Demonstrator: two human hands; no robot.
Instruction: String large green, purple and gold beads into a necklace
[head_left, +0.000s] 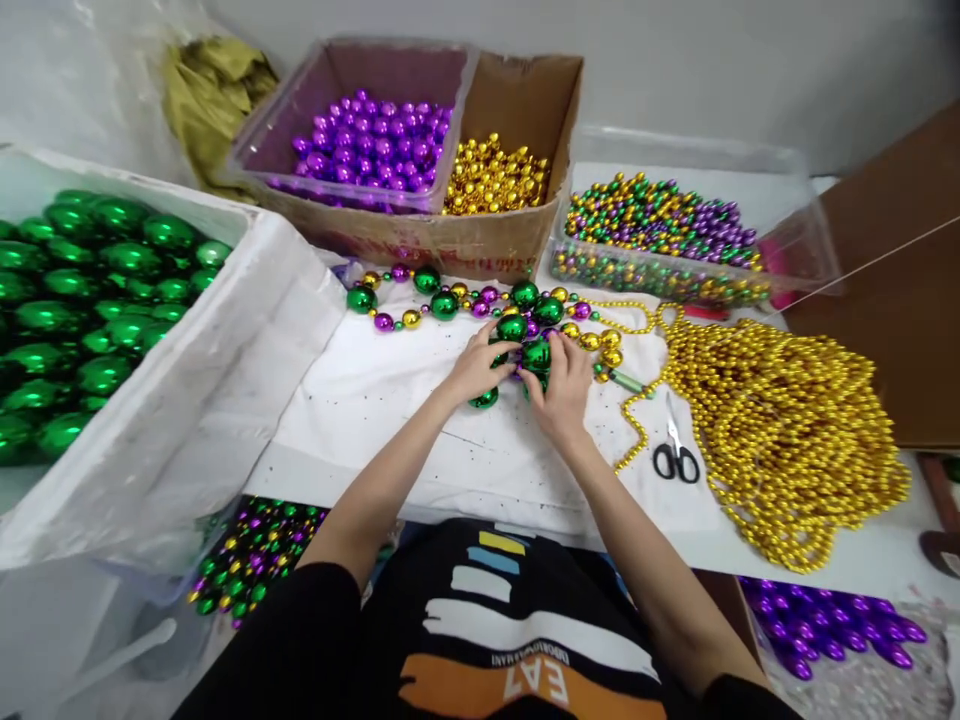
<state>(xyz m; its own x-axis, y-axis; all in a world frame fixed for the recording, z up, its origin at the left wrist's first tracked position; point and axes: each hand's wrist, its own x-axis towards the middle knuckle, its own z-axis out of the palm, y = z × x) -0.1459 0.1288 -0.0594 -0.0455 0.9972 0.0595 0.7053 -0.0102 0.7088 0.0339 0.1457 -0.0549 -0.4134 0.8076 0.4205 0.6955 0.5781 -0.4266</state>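
Scissors (pixel 675 449) near right hand (pixel 561 392), gold beads (pixel 795 430)

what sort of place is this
Likely a beadwork workshop: a string of shiny green, purple and gold beads and black-handled metal scissors lie on white cloth, near a clear plastic bin of purple beads.

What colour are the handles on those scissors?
The scissors' handles are black, seen in the head view.
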